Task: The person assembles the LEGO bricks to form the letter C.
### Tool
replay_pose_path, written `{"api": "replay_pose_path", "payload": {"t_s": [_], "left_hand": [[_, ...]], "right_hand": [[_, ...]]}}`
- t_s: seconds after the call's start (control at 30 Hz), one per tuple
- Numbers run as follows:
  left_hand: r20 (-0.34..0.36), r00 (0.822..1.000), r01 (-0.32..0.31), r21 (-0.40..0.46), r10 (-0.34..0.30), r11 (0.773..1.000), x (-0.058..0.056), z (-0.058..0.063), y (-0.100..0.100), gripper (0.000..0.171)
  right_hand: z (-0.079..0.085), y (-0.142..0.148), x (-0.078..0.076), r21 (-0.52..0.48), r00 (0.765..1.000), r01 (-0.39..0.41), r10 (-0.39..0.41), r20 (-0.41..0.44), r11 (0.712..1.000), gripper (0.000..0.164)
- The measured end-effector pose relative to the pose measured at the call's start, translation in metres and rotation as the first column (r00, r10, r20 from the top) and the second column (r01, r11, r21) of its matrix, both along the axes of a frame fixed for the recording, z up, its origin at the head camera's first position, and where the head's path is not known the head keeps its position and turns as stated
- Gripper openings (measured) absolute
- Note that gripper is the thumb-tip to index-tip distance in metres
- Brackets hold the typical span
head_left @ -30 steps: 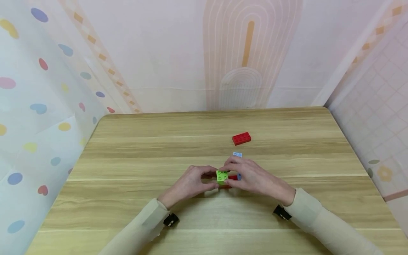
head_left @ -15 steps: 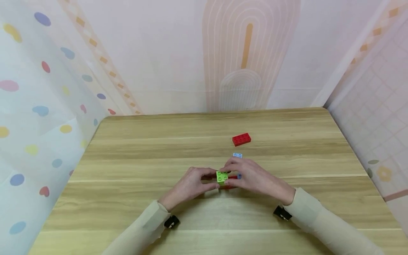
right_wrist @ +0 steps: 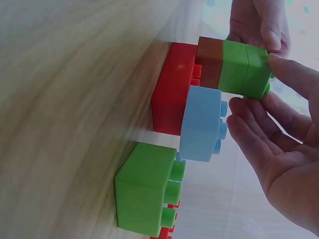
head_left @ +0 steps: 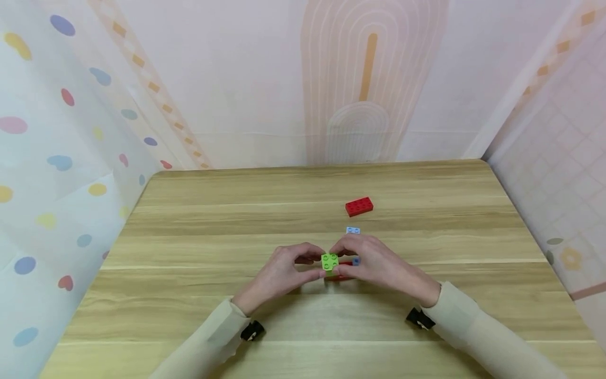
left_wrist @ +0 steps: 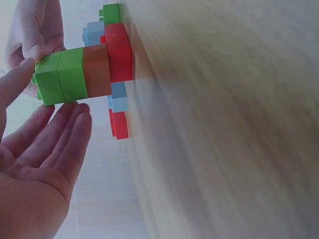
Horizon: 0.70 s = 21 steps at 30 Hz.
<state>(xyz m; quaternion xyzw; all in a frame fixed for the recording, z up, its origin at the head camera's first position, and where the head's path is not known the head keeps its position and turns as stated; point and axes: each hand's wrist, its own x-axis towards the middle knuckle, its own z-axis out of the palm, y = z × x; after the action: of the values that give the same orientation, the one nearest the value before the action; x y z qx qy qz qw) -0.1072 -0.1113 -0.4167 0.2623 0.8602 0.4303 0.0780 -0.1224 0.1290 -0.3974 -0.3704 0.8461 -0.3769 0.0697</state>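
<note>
A small tower of toy building bricks stands on the table: a red base brick [right_wrist: 172, 89], a brown brick [left_wrist: 97, 70] on it, then a lower green brick [left_wrist: 72, 74] and an upper green brick [head_left: 330, 261] on top. My left hand [head_left: 284, 271] pinches the upper green brick between thumb and fingers from the left. From the right, my right hand [head_left: 374, 263] pinches the same brick, its thumb at the near side and fingers at the far side. Beside the brown brick, a light blue brick [right_wrist: 202, 123] sits on the base's right end.
A separate green brick [right_wrist: 147, 189] lies to the right of the tower, covered by my right hand in the head view. Behind the hands are another light blue brick [head_left: 353, 230] and a red brick [head_left: 359, 206]. Patterned cloth walls [head_left: 246, 79] bound the wooden table [head_left: 213, 210].
My left hand's fingers have lifted slightly, and my right fingertips have shifted a little at the upper green brick. The tower and the loose bricks have kept their places.
</note>
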Motion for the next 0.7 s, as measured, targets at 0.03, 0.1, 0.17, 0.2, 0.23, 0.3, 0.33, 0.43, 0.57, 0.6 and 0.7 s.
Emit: {"api": "replay_pose_path", "payload": {"t_s": [0.03, 0.1, 0.17, 0.2, 0.23, 0.3, 0.33, 0.43, 0.57, 0.6, 0.7], "left_hand": [[-0.007, 1.0, 0.003, 0.006, -0.003, 1.0, 0.0, 0.0, 0.001, 0.032], [-0.011, 1.0, 0.01, 0.024, -0.01, 1.0, 0.0, 0.001, 0.001, 0.028], [-0.012, 1.0, 0.022, 0.041, -0.021, 0.999, 0.0, 0.002, 0.001, 0.025], [-0.012, 1.0, 0.026, 0.046, -0.026, 0.999, 0.0, 0.003, 0.001, 0.024], [-0.014, 1.0, 0.029, 0.047, -0.028, 0.998, -0.001, 0.004, 0.001, 0.023], [-0.018, 0.999, 0.037, 0.041, -0.036, 0.998, -0.002, 0.004, 0.001, 0.023], [-0.02, 0.999, 0.04, 0.038, -0.039, 0.998, -0.003, 0.004, 0.001, 0.023], [-0.007, 0.999, 0.047, 0.033, -0.047, 0.998, -0.004, 0.003, 0.003, 0.023], [0.02, 0.999, 0.032, 0.031, -0.033, 0.999, -0.005, 0.001, 0.004, 0.025], [0.026, 0.999, 0.028, 0.03, -0.029, 0.999, -0.005, 0.001, 0.004, 0.026], [0.044, 0.999, 0.017, 0.024, -0.018, 1.0, -0.005, 0.0, 0.004, 0.028]], "right_hand": [[0.0, 0.0, 0.0, -0.001, 1.0, -0.003, 0.003, 0.004, 1.0, 0.027], [0.001, 0.0, 0.0, -0.002, 1.0, -0.012, 0.013, 0.004, 1.0, 0.026], [0.001, 0.0, -0.001, 0.003, 1.0, -0.019, 0.019, -0.008, 1.0, 0.025], [0.001, -0.001, -0.002, 0.007, 1.0, -0.02, 0.02, -0.014, 1.0, 0.025], [0.001, -0.001, -0.003, 0.008, 1.0, -0.019, 0.019, -0.017, 1.0, 0.025], [0.001, -0.001, -0.005, 0.019, 1.0, -0.012, 0.013, -0.026, 1.0, 0.025], [0.0, 0.0, -0.005, 0.021, 1.0, -0.01, 0.01, -0.026, 1.0, 0.026], [-0.001, 0.002, -0.005, 0.018, 1.0, 0.0, 0.001, -0.019, 1.0, 0.027], [-0.002, 0.006, -0.002, 0.019, 1.0, 0.023, -0.023, -0.012, 1.0, 0.037], [-0.001, 0.007, -0.001, 0.023, 0.999, 0.036, -0.036, -0.009, 0.999, 0.04], [0.0, 0.015, 0.003, 0.025, 0.997, 0.081, -0.081, 0.003, 0.996, 0.045]]}}
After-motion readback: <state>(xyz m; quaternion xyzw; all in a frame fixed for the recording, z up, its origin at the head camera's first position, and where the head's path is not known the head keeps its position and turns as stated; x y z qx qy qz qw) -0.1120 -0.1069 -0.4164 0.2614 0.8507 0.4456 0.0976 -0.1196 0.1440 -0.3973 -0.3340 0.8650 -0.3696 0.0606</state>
